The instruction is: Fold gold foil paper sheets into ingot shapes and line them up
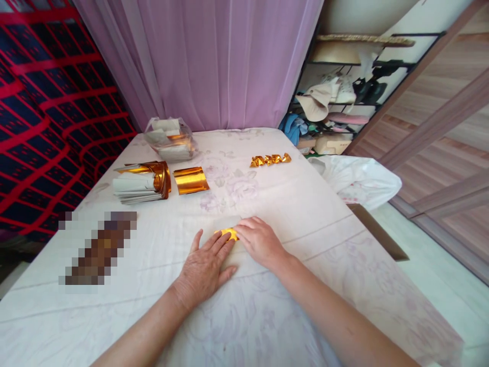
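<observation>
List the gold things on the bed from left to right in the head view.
Curled gold foil on the paper stack → flat gold sheet → gold piece under the hands → row of folded gold pieces.

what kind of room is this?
Likely a home bedroom: a floral sheet covers the work surface, a pink curtain hangs behind, and a rack of hats and clothes stands alongside.

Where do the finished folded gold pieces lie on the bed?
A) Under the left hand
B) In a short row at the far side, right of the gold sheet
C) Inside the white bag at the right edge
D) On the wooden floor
B: the folded gold pieces lie in a row on the bed sheet, beyond both hands and right of the flat gold sheet.
</observation>
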The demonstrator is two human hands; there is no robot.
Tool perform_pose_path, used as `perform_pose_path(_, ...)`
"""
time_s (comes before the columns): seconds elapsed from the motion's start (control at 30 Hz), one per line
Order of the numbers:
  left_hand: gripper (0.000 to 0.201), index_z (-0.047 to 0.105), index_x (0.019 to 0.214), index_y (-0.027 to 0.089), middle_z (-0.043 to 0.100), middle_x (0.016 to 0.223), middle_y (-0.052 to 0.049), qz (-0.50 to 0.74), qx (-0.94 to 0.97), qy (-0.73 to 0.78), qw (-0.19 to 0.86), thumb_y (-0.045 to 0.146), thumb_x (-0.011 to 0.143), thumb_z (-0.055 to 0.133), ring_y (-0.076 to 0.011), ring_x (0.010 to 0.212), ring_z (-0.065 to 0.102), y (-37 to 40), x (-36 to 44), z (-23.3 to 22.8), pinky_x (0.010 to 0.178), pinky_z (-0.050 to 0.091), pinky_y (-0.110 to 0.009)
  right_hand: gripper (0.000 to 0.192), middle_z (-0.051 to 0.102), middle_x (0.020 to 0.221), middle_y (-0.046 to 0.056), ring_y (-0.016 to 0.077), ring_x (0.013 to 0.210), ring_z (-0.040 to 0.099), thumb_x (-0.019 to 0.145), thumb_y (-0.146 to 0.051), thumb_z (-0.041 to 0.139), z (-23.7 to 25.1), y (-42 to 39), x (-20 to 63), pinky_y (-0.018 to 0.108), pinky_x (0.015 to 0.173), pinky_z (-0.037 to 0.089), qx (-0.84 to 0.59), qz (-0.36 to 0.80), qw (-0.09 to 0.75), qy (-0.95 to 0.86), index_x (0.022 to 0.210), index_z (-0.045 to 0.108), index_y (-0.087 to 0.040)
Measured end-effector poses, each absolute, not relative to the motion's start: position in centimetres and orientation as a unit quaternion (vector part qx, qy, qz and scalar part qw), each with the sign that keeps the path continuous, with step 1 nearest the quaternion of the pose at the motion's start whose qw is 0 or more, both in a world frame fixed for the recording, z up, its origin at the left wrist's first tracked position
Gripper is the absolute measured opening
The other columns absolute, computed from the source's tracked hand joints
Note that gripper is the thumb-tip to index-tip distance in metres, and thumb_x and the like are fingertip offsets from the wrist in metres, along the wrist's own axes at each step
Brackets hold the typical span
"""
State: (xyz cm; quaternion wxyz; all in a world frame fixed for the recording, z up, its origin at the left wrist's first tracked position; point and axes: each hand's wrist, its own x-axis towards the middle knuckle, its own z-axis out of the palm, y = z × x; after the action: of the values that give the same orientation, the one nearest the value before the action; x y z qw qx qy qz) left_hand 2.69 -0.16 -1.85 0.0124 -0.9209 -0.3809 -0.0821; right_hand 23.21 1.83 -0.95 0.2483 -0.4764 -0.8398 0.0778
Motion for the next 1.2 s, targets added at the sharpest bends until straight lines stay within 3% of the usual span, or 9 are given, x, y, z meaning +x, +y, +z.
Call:
perform_pose_path(0.07,0.057,0.051,0.14,0.022,0.055,0.143,-0.009,-0.084,-0.921,-0.38,0.011,0.056,0.098,0.035,-0.0268,0.134,0.046,-0.2,2.6,-2.0,0.119,0.003,-0.055,0.021,0.067,0.116,0.011,0.0255,0.112,0.057,0.093,-0.022,0.057,-1.2,1.1,23.1,0.042,0.098,0.045,-0.48,0.068,0.19,-0.854,0.11,0.067,-0.019)
perform_pose_path(0.17,0.058,0.048,0.142,0.022,0.052,0.145,-0.008,-0.082,-0.922,-0.378,0.003,0.057,0.098,0.032,-0.0255,0.137,0.043,-0.1,2.4,-2.2,0.119,-0.002,-0.053,0.044,0.051,0.145,0.01,0.0294,0.139,0.035,0.097,-0.035,0.052,-1.6,0.0,23.7,0.054,0.113,0.028,-0.5,0.079,0.121,-0.854,0.138,0.052,-0.019)
perform_pose_path(0.27,0.061,0.045,0.145,0.021,0.049,0.148,-0.007,-0.067,-0.925,-0.374,-0.005,0.058,0.098,0.031,-0.0247,0.14,0.04,0.0,2.1,-2.1,0.119,-0.005,-0.051,0.057,0.034,0.157,0.007,0.0282,0.147,0.021,0.098,-0.044,0.044,-1.8,-0.6,24.3,0.057,0.118,0.015,-0.509,0.119,0.061,-0.85,0.149,0.037,-0.02)
perform_pose_path(0.37,0.062,0.043,0.146,0.022,0.049,0.148,-0.006,-0.051,-0.925,-0.376,-0.004,0.059,0.098,0.031,-0.0256,0.142,0.037,0.0,1.6,-1.8,0.119,-0.004,-0.052,0.063,0.026,0.16,0.006,0.0282,0.149,0.015,0.098,-0.049,0.041,-1.5,-0.5,24.4,0.057,0.119,0.011,-0.509,0.139,0.04,-0.849,0.153,0.03,-0.02)
perform_pose_path(0.73,0.053,0.051,0.139,0.023,0.055,0.143,-0.006,-0.046,-0.896,-0.442,0.017,0.053,0.098,0.038,-0.0307,0.139,0.04,-1.4,0.5,-0.9,0.116,0.013,-0.061,0.065,0.024,0.161,0.005,0.0287,0.15,0.011,0.098,-0.054,0.038,-1.2,-0.4,24.3,0.057,0.119,0.008,-0.51,0.135,0.037,-0.849,0.153,0.028,-0.021)
perform_pose_path(1.07,0.036,0.071,0.111,0.024,0.068,0.127,-0.007,-0.082,-0.868,-0.485,0.068,0.044,0.097,0.044,-0.0325,0.127,0.053,-1.5,0.5,1.5,0.11,0.026,-0.061,0.064,0.026,0.161,0.006,0.0294,0.149,0.013,0.097,-0.054,0.037,-0.4,-0.6,24.1,0.057,0.118,0.01,-0.506,0.128,0.032,-0.853,0.153,0.03,-0.022)
perform_pose_path(1.2,0.039,0.064,0.125,0.022,0.066,0.129,-0.01,-0.121,-0.872,-0.467,0.088,0.039,0.098,0.043,-0.0292,0.126,0.055,-1.4,2.3,1.2,0.111,0.03,-0.055,0.065,0.026,0.16,0.007,0.0296,0.149,0.014,0.098,-0.056,0.036,-0.7,-0.6,24.1,0.056,0.118,0.011,-0.501,0.125,0.049,-0.855,0.153,0.03,-0.021)
